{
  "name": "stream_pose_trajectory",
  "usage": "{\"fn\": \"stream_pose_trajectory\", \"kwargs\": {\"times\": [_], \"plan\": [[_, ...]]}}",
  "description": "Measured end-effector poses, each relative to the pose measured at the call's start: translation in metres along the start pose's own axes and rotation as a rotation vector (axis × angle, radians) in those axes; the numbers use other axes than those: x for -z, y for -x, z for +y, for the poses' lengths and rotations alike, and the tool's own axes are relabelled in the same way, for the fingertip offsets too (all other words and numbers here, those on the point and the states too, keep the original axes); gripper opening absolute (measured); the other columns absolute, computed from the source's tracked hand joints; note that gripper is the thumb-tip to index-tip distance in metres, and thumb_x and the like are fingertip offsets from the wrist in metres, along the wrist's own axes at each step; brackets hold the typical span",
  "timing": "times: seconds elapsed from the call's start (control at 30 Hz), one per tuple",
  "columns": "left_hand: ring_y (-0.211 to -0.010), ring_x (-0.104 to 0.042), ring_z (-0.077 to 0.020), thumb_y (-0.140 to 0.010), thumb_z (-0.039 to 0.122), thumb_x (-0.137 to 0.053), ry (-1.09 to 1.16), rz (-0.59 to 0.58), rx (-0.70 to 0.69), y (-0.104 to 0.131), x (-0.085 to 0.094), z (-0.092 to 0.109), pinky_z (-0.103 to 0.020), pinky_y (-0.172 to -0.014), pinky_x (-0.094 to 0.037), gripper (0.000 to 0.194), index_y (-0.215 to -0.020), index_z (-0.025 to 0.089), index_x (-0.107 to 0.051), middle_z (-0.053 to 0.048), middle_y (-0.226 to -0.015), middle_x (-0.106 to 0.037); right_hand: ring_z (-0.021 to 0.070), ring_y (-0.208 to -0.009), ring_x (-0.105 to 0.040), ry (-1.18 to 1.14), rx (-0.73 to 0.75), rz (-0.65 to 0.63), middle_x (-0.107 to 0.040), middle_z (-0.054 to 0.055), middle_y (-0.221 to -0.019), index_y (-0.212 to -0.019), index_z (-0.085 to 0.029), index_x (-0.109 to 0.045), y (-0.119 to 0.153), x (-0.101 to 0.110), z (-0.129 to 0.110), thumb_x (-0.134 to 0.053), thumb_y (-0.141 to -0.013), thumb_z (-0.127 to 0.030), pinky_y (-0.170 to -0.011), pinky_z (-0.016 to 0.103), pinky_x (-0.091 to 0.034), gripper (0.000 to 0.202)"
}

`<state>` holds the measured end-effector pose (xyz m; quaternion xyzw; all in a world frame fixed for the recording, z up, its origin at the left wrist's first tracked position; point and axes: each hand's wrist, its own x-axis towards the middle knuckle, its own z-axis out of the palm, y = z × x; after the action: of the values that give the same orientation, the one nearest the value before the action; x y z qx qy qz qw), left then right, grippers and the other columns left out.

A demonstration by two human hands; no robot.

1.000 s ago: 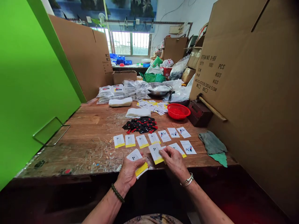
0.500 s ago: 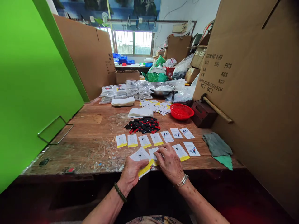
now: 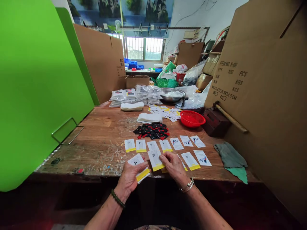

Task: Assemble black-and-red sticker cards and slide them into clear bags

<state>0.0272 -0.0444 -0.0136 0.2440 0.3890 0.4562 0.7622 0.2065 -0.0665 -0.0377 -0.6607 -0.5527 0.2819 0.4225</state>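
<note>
- In the head view, the left hand (image 3: 130, 174) grasps a small stack of white paper cards with yellow lower bands (image 3: 139, 166), on the near side of the heap of small flat black-and-red pieces (image 3: 152, 131); the right hand (image 3: 174, 167) pinches one white card with three black dots and a yellow band (image 3: 154, 159), also nearer than the heap.
- Just nearer than the heap, a row of seven white rectangular cards (image 3: 166, 145) lies on the brown wood-grain table (image 3: 96, 124); the single held card overlaps one of them in view.
- Nearer and right of the heap lie more white cards (image 3: 190, 160); the right hand partly hides one.
- Just beyond the heap lie folded white paper-like strips (image 3: 150, 117), then a scattered pile of white-and-yellow cards (image 3: 165, 111).
- Right of the heap and slightly beyond it sits a round red plastic basket (image 3: 192, 118); farther right, on the near side, a crumpled grey-green cloth (image 3: 227, 155).
- Well left of the heap stands a bright green panel (image 3: 35, 95); well right, a tall brown cardboard carton (image 3: 263, 64).
- Both forearms angle inward towards the heap; the left thumb presses across the stack, the right fingers curl.
</note>
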Motion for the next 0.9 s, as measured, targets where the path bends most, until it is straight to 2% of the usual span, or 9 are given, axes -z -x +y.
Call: {"fn": "stream_pose_trajectory", "kwargs": {"times": [0.07,0.13,0.3,0.43,0.53,0.6,0.73,0.9], "plan": [[-0.056,-0.066,-0.0189,-0.044,0.008,-0.086,0.005,0.077,-0.013,-0.002,0.010,0.005,-0.032,-0.059,-0.057,0.040,-0.080,0.011,-0.068,-0.005,-0.069,-0.072,0.0148,-0.057,-0.049,0.094,0.005,0.063,-0.056,-0.001,-0.059,-0.065,-0.020,-0.055,0.001,-0.002,-0.001,-0.048,-0.085,-0.043,-0.056,0.026,-0.031,0.031],[-0.057,-0.066,-0.0175,-0.046,0.007,-0.084,0.021,0.096,-0.016,-0.002,0.016,0.008,-0.031,-0.058,-0.058,0.038,-0.081,0.012,-0.069,-0.004,-0.071,-0.072,0.0153,-0.057,-0.051,0.168,0.023,0.073,-0.058,0.000,-0.060,-0.065,-0.020,-0.055,0.003,-0.008,-0.004,-0.047,-0.087,-0.039,-0.056,0.026,-0.031,0.030],[-0.065,-0.068,-0.0195,-0.045,0.003,-0.075,0.045,0.045,0.013,0.001,0.016,0.009,-0.030,-0.065,-0.058,0.034,-0.077,0.014,-0.071,-0.004,-0.073,-0.073,0.0167,-0.063,-0.058,0.410,0.061,0.041,-0.063,0.002,-0.066,-0.076,-0.020,-0.056,0.011,-0.030,-0.013,-0.047,-0.091,-0.025,-0.060,0.027,-0.030,0.018],[-0.079,-0.072,-0.0261,-0.045,0.005,-0.081,0.050,-0.016,-0.030,0.004,0.010,0.005,-0.036,-0.077,-0.058,0.044,-0.086,0.013,-0.071,-0.007,-0.087,-0.076,0.0184,-0.072,-0.060,0.581,0.057,0.056,-0.066,0.005,-0.083,-0.089,-0.020,-0.058,0.019,-0.032,-0.017,-0.052,-0.089,-0.023,-0.060,0.027,-0.030,0.007],[-0.084,-0.072,-0.0291,-0.046,0.008,-0.086,0.043,-0.068,-0.059,0.002,0.010,-0.001,-0.039,-0.080,-0.057,0.051,-0.095,0.012,-0.071,-0.011,-0.095,-0.076,0.0193,-0.081,-0.059,0.420,0.120,0.079,-0.064,0.007,-0.091,-0.087,-0.020,-0.058,0.018,-0.026,-0.022,-0.050,-0.091,-0.028,-0.066,0.027,-0.035,0.013],[-0.085,-0.071,-0.0297,-0.046,0.010,-0.087,0.010,-0.073,-0.078,0.000,0.009,-0.006,-0.039,-0.080,-0.057,0.052,-0.096,0.011,-0.072,-0.012,-0.095,-0.076,0.0181,-0.076,-0.057,0.196,0.122,0.003,-0.063,0.005,-0.084,-0.083,-0.020,-0.058,0.014,-0.024,-0.027,-0.048,-0.091,-0.037,-0.068,0.028,-0.038,0.021],[-0.081,-0.071,-0.0276,-0.045,0.010,-0.088,-0.047,-0.053,-0.091,0.001,0.005,-0.008,-0.036,-0.080,-0.056,0.046,-0.089,0.010,-0.073,-0.012,-0.090,-0.076,0.0140,-0.061,-0.049,-0.083,0.016,-0.188,-0.057,0.000,-0.069,-0.076,-0.019,-0.057,0.003,-0.025,-0.034,-0.055,-0.081,-0.041,-0.059,0.026,-0.037,0.023],[-0.086,-0.072,-0.0293,-0.044,0.004,-0.083,0.022,-0.021,-0.046,0.012,0.002,0.005,-0.039,-0.086,-0.056,0.054,-0.096,0.012,-0.073,-0.011,-0.094,-0.076,0.0110,-0.055,-0.039,-0.217,-0.091,-0.259,-0.044,-0.004,-0.058,-0.067,-0.019,-0.052,-0.003,-0.027,-0.037,-0.054,-0.075,-0.047,-0.052,0.024,-0.030,0.029]]}}
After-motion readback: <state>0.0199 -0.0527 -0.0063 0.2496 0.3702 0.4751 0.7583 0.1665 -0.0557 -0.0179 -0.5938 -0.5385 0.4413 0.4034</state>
